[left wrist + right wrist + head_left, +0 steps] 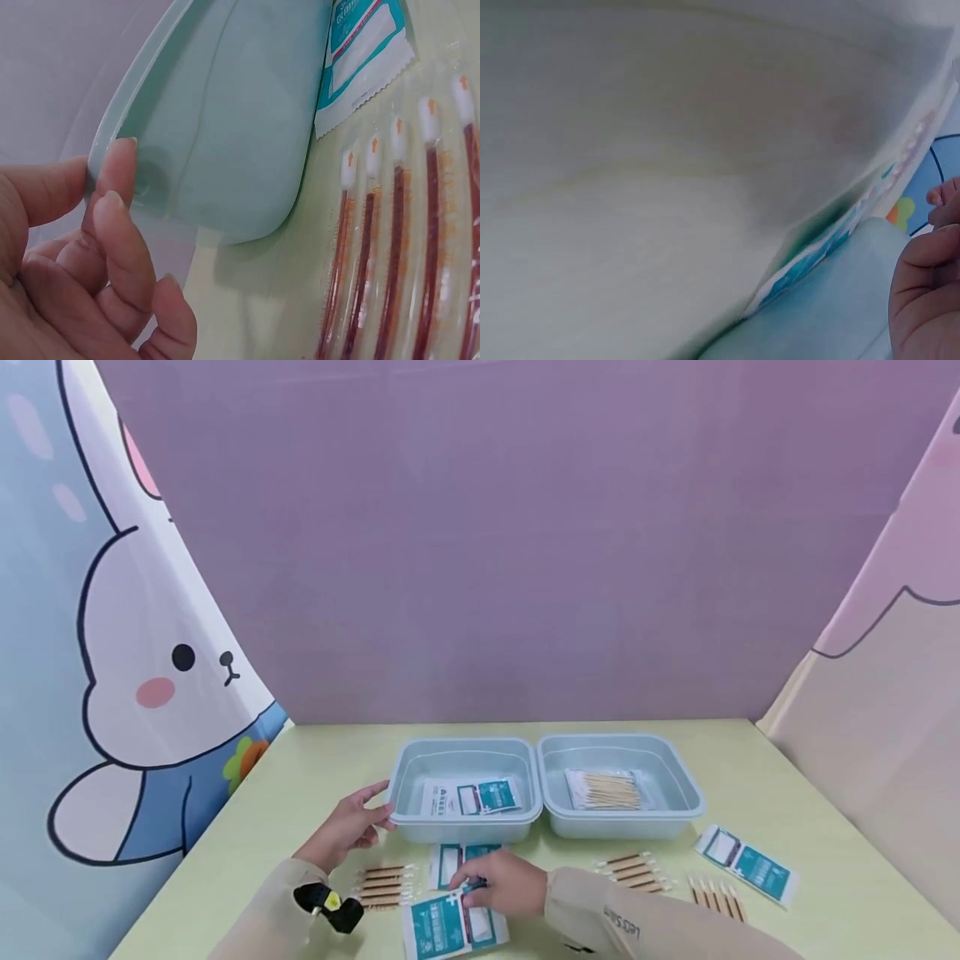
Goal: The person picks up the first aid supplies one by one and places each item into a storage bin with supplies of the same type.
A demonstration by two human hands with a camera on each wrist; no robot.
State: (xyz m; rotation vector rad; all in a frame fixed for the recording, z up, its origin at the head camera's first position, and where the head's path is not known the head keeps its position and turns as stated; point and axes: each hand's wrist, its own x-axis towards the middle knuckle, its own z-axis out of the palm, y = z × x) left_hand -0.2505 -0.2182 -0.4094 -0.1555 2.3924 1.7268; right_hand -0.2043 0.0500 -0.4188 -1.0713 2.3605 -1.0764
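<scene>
Packet (pixel 437 929) with teal and white print lies at the fingertips of the right grip (pixel 508 887), reaching out to its left and toward the person, its long axis running roughly crosswise with the right-hand end angled slightly away. That grip appears closed in a pinch on the packet's far edge and is clearly the nearer hand; the left grip (pixel 348 828) is off to its left and farther out, thumb and forefinger pinching the left rim of the left bin (pixel 459 832). What counts most is that this bin stands just beyond the right grip, opening upward, with a second packet (pixel 450 862) on the surface (pixel 337 764) in between, close by the bin's front wall. Left of the right grip, and on the person's side of the left one, lies a row of brown swabs (pixel 386 888); beyond the right grip and off to its right is the right bin (pixel 622 827). The right grip covers part of both packets, and whether the pinched one is clear of the surface cannot be told. From the right wrist, much is a blurred pale expanse, a teal-printed strip (pixel 802 270) shows nearly edge-on, and the grip is cut off at the right edge, its fingertips unclear. From the left wrist, the swabs' lower ends are cut off.
</scene>
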